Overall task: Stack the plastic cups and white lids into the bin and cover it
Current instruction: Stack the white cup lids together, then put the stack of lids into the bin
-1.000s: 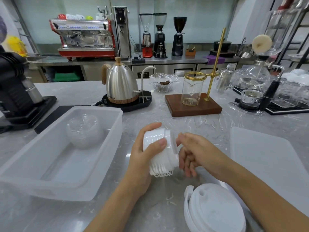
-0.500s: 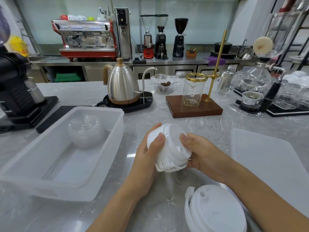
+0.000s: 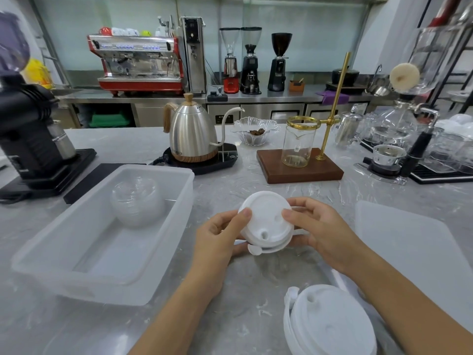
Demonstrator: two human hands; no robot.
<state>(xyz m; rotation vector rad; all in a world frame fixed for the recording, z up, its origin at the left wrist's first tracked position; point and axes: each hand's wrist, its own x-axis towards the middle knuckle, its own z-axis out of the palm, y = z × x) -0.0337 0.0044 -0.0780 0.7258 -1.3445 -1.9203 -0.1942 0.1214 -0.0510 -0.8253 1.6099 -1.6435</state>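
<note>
Grey marble counter [image 3: 230, 316], crowded at the back.
Bin [image 3: 76, 278] left, bin lid [image 3: 409, 252] right, white lids [image 3: 330, 326] at near edge.

Held lid stack [image 3: 266, 221]: plain white. Second lid stack [image 3: 330, 326], near right: white. Bin [image 3: 102, 283], left: translucent frosted white; cups [image 3: 137, 198] inside: clear. Bin cover [image 3: 414, 252], right: frosted white. Tabletop [image 3: 243, 303]: grey with pale marble veining. Kettle [image 3: 192, 134], far: brushed silver with wood-grain trim. Espresso machine [image 3: 138, 62]: red and chrome.

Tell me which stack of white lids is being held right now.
The stack of white lids between the left hand and right hand; the other stack lies untouched on the counter nearer the camera.
</note>
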